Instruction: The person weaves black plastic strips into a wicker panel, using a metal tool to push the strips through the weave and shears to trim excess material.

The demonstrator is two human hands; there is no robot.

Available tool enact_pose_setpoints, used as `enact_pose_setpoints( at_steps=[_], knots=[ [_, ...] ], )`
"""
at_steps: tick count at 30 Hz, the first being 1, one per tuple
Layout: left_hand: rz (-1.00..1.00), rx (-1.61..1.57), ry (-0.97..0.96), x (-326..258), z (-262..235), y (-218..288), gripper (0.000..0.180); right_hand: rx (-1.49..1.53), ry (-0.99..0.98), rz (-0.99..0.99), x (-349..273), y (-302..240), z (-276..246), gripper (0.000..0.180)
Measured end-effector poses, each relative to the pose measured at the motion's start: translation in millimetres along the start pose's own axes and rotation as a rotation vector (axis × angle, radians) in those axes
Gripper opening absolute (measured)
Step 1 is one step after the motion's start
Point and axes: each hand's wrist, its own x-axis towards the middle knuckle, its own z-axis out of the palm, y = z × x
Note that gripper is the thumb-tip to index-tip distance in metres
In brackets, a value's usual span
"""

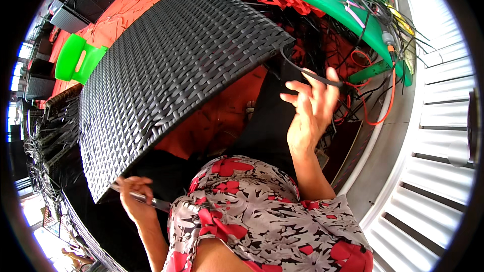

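Note:
A large dark grey woven wicker panel (176, 60) slants across the view in front of me. At its near left corner, my left hand (135, 199) is closed round a slim metal tool (160, 204), its exact kind partly hidden by the fingers. My right hand (310, 113) is raised beyond the panel's right corner. A flat black weaving strip (302, 69) curves out from that corner and passes between its upper fingers, while the other fingers are loosely bent. The panel's underside is mostly hidden.
A green table (348, 7) at the far right bears loose black strips and pink-handled snips (354, 14). An orange cord (390, 95) hangs from it. A bright green plastic chair (79, 60) stands at the left. Bundled black strips (55, 136) are nearby, and a white slatted radiator (436, 146) lines the right.

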Motion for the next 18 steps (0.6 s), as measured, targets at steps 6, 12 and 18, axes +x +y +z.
enact_pose_setpoints(
  at_steps=[6,12,18],
  knots=[
    [-0.06,0.197,-0.789,-7.8,110.7,36.6,0.031,0.066,-0.453,-0.515,-23.3,-12.3,-8.6,0.057],
    [-0.183,0.156,-1.248,8.5,213.2,49.6,0.055,-0.501,-0.702,-0.331,-48.7,-20.7,-6.9,0.062],
    [-0.423,-0.295,-1.201,16.9,214.8,49.0,0.021,-0.469,-1.081,0.15,-66.9,-14.7,-20.5,0.07]
  ],
)
